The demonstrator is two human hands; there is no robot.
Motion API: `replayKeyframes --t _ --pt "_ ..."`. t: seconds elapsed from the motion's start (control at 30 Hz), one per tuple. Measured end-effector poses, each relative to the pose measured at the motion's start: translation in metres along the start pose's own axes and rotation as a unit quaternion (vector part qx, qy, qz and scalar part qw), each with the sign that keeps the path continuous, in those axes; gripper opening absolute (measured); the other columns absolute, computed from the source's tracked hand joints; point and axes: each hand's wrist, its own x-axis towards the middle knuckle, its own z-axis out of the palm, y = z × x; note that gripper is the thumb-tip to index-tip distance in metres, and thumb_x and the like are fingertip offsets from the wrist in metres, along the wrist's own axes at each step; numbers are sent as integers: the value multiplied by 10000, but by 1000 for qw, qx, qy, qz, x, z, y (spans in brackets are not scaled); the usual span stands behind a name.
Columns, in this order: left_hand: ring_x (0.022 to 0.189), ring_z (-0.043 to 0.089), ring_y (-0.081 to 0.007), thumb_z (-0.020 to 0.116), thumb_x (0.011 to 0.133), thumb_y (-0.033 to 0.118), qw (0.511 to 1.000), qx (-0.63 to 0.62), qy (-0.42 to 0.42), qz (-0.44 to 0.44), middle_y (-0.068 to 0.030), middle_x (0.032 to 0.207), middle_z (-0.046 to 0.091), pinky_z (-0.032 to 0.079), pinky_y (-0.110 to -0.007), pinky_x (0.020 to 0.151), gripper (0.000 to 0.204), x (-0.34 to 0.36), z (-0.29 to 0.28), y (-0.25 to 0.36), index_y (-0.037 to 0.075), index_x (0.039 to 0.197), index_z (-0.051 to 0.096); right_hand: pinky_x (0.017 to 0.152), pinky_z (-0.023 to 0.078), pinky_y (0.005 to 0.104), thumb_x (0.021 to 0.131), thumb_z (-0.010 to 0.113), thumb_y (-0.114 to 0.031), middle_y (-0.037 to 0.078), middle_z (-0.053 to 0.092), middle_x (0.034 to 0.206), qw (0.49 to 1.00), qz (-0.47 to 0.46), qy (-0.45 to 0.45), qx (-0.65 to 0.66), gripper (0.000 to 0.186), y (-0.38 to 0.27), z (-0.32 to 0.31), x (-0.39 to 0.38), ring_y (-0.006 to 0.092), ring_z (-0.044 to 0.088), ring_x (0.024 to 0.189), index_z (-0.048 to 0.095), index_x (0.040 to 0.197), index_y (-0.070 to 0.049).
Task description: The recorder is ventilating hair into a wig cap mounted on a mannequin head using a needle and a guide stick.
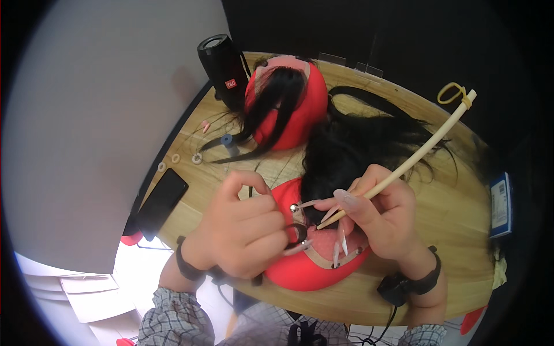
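A red rounded form [311, 277] lies before me on the table, with a pink mesh patch [327, 241] edged by a pale band and round-headed pins. Black hair [329, 161] spreads from the patch toward the back. My right hand [384, 213] grips a long pale wooden-handled needle tool [424, 149], its thin end touching the mesh; a yellow rubber band is wound near the upper end. Over the form's left side, my left hand [245, 225] is closed, pinching a small loop of black hair [298, 232] at its fingertips. Its thumb is mostly hidden.
Behind stands another red form [314, 98] with black hair draped over it, beside a black cylindrical speaker [225, 72]. To the left lie a phone [163, 199], a blue spool [229, 144] and small rings [175, 158]. A blue-and-white box [501, 205] sits at the right edge.
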Motion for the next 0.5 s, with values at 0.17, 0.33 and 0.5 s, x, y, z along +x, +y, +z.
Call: replayKeyframes --t 0.17,0.33,0.5 --pt "546 468 -161 645 602 78 996 77 -25 25 -12 589 422 422 -339 673 203 11 3 13 65 589 442 430 449 176 895 598 -23 50 609 625 1000 3 -6 -4 120 0 1 1 57 591 504 549 795 20" --pt "608 504 -164 624 629 113 986 116 -115 25 -20 617 452 428 -343 698 125 23 -5 18 50 637 516 396 413 176 915 588 -74 33 585 584 999 11 -27 25 143 0 -3 3 56 567 458 565 805 15" --pt "651 522 -173 599 636 131 973 83 -213 28 -28 634 467 423 -345 731 114 35 -17 18 44 699 561 373 387 172 930 580 -131 28 572 560 997 67 -14 33 167 -7 -2 4 63 544 419 575 832 4"
